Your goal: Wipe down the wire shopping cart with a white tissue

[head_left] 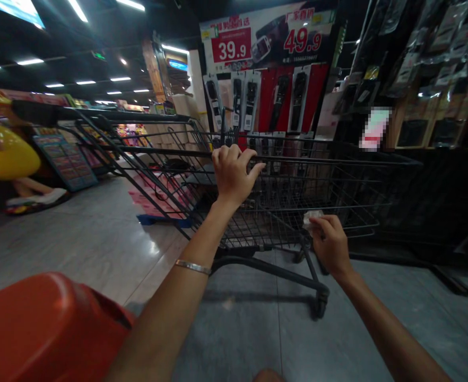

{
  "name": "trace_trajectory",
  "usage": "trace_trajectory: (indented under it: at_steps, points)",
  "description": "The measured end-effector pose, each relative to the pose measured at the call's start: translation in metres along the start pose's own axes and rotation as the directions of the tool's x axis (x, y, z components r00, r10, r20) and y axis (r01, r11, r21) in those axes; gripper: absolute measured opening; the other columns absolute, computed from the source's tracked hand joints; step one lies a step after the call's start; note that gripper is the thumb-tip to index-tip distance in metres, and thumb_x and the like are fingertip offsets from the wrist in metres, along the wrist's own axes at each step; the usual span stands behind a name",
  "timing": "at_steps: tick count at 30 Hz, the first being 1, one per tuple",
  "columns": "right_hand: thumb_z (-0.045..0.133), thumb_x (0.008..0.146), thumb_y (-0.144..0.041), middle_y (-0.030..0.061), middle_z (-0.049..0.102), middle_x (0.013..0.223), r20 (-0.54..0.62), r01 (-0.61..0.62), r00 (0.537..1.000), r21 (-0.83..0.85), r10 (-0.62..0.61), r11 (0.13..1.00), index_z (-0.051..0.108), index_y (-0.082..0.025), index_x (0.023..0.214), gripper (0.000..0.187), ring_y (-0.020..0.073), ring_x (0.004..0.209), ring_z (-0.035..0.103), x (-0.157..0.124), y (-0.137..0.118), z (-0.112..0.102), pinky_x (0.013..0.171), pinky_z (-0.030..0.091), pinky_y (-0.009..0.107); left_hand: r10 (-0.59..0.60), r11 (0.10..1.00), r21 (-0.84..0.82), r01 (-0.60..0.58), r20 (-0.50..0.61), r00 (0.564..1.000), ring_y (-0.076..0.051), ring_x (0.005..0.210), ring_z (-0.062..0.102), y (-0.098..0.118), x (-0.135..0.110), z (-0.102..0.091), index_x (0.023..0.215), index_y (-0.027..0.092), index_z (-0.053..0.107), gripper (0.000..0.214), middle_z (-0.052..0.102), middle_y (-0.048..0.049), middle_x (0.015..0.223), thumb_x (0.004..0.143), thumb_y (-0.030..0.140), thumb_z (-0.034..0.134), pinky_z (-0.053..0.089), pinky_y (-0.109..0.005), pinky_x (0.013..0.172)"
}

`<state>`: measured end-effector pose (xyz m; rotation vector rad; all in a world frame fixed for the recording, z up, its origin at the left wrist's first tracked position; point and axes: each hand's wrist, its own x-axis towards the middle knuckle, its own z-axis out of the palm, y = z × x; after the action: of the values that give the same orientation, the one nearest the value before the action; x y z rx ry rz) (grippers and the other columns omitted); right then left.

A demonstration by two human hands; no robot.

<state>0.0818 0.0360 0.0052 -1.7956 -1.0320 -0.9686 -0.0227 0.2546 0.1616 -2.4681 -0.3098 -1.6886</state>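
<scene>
A dark metal shopping cart [271, 269] stands sideways in front of me, its handle toward the left. My left hand [233, 174] grips the top rail of the wire basket, fingers curled over it and thumb held out to the side. Lower and to the right, my right hand [332, 246] pinches a crumpled whitish wad [310, 216], perhaps a tissue or cloth, against or just in front of the basket's side wires. Whether the wad touches the wire cannot be made out.
A red plastic stool [39, 323] is close at lower left. Behind the cart stands a belt display [268, 98] with price signs. Pink boxes [158, 193] sit on a blue pallet [164, 220]. A person in yellow [7, 151] is at far left.
</scene>
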Motion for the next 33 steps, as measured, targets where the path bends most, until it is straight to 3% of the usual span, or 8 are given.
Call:
trace_trajectory:
  at_steps: [3,7,13,18,23,26,30,33]
  points:
    - [0.046,0.088,-0.015,0.0064,0.056,0.094,-0.022,0.080,0.997,0.048,-0.079,0.996,0.063,-0.021,0.099,0.022,0.0197,0.089,0.056,0.022,-0.026,0.010,0.078,0.050,0.036,-0.001,1.000,0.002,0.000,0.012,1.000,-0.024,0.097,0.049,0.001,0.001,0.001,0.098,0.025,0.065,0.030,0.058,-0.0030,0.092,0.082,0.049,0.060,0.034,-0.042,0.092]
    - [0.047,0.089,-0.015,0.0062,0.060,0.090,-0.013,0.196,0.981,-0.013,-0.196,0.981,0.065,-0.021,0.097,0.021,0.0192,0.085,0.054,0.045,-0.054,0.033,0.077,0.046,0.035,-0.004,1.000,0.001,0.004,0.025,1.000,-0.025,0.098,0.049,0.001,0.001,0.004,0.098,0.024,0.065,0.031,0.057,-0.0033,0.093,0.083,0.051,0.058,0.033,-0.041,0.093]
    - [0.043,0.092,-0.017,0.0079,0.059,0.092,-0.020,0.234,0.972,0.001,-0.234,0.972,0.065,-0.019,0.098,0.023,0.0196,0.087,0.052,0.058,-0.070,0.067,0.076,0.046,0.034,0.000,1.000,0.000,0.000,0.047,0.999,-0.025,0.101,0.049,-0.002,0.002,0.009,0.101,0.023,0.064,0.034,0.058,-0.0049,0.095,0.085,0.052,0.053,0.032,-0.043,0.096]
    - [0.042,0.094,-0.020,0.0070,0.058,0.095,0.007,0.185,0.983,0.057,-0.186,0.981,0.064,-0.022,0.099,0.023,0.0197,0.089,0.052,0.047,-0.060,0.072,0.077,0.047,0.034,-0.003,1.000,0.008,0.003,0.070,0.998,-0.026,0.103,0.050,-0.002,0.006,0.011,0.101,0.023,0.063,0.034,0.058,-0.0052,0.097,0.086,0.051,0.053,0.032,-0.044,0.097]
    - [0.041,0.091,-0.013,0.0087,0.059,0.096,0.225,0.205,0.953,0.022,-0.205,0.979,0.065,-0.020,0.095,0.026,0.0213,0.091,0.052,0.013,-0.032,0.068,0.078,0.047,0.034,-0.003,1.000,0.006,0.002,0.077,0.997,-0.027,0.107,0.050,-0.003,0.005,0.019,0.103,0.022,0.062,0.036,0.059,-0.0074,0.103,0.087,0.052,0.050,0.031,-0.047,0.102]
    - [0.041,0.090,-0.011,0.0089,0.060,0.099,0.304,0.204,0.935,-0.048,-0.180,0.978,0.065,-0.021,0.096,0.027,0.0215,0.090,0.052,-0.009,-0.014,0.068,0.078,0.047,0.033,0.029,0.999,0.027,-0.031,0.075,0.997,-0.028,0.116,0.047,-0.006,0.002,0.023,0.118,0.021,0.057,0.041,0.058,-0.0098,0.113,0.087,0.049,0.050,0.023,-0.051,0.110]
    - [0.041,0.089,-0.011,0.0105,0.060,0.098,0.313,0.145,0.943,-0.091,-0.110,0.985,0.066,-0.018,0.095,0.027,0.0223,0.091,0.051,-0.026,0.002,0.066,0.079,0.047,0.035,0.144,0.988,0.031,-0.149,0.125,0.982,-0.031,0.137,0.028,-0.014,-0.013,0.021,0.140,0.023,0.036,0.061,0.039,-0.0134,0.143,0.085,0.041,0.055,0.013,-0.056,0.114]
    - [0.039,0.089,-0.012,0.0105,0.058,0.089,0.299,0.055,0.954,-0.119,-0.017,0.991,0.067,-0.017,0.085,0.028,0.0222,0.085,0.051,-0.026,0.002,0.061,0.074,0.046,0.035,0.156,0.985,0.049,-0.164,0.139,0.978,-0.033,0.142,0.017,-0.022,-0.045,0.021,0.144,0.025,0.029,0.069,0.025,-0.0134,0.152,0.082,0.031,0.059,0.013,-0.059,0.113]
